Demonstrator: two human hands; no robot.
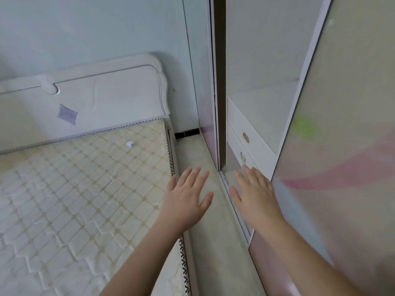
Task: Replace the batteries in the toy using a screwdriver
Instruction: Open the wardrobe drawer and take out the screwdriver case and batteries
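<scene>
Reaching out, both the left hand (188, 195) and right hand (255, 195) were spread flat and empty over the narrow floor strip (205, 159) between the mattress edge (171, 150) and the open wardrobe's sliding door (342, 146); couldn't spot the toy or screwdriver anywhere

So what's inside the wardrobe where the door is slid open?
Inside the wardrobe are two white drawers with brass handles, and a bare shelf above. The right hand hides the bottom, and the sliding door covers the rest.
</scene>
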